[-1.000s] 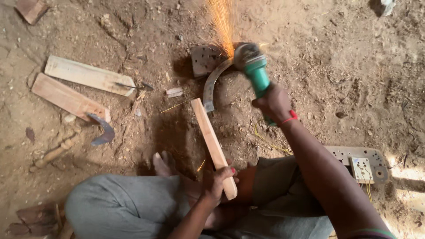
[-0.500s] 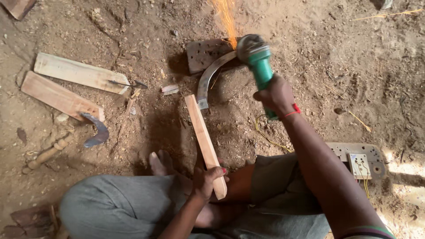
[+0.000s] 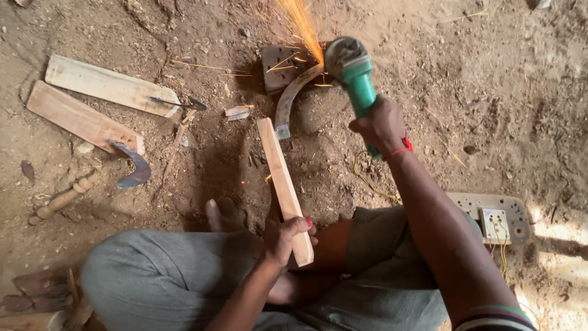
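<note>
Since the earlier frames the right hand (image 3: 383, 125) has barely shifted, the spark stream (image 3: 303, 27) stays at the disc, and the left hand (image 3: 285, 236) keeps its place low on the stick; the view itself has slid a little. The right fingers are wrapped shut around the green angle grinder (image 3: 355, 76), whose head lies beyond the fingertips and meets the upper end of a curved sickle blade (image 3: 291, 98). Orange sparks fly up and away from that contact. The blade's top rests against a dark metal block (image 3: 275, 64) on the dirt floor (image 3: 490, 92). The left fingers are closed around the near end of a long wooden handle (image 3: 282, 178), which runs away from them to the blade's lower end. Well off to the left of the left fingers lie two flat wooden boards (image 3: 104, 86), a second curved blade (image 3: 136, 168) and a turned wooden handle (image 3: 61, 199). Near the right forearm sits an electrical socket board (image 3: 496, 217).
</note>
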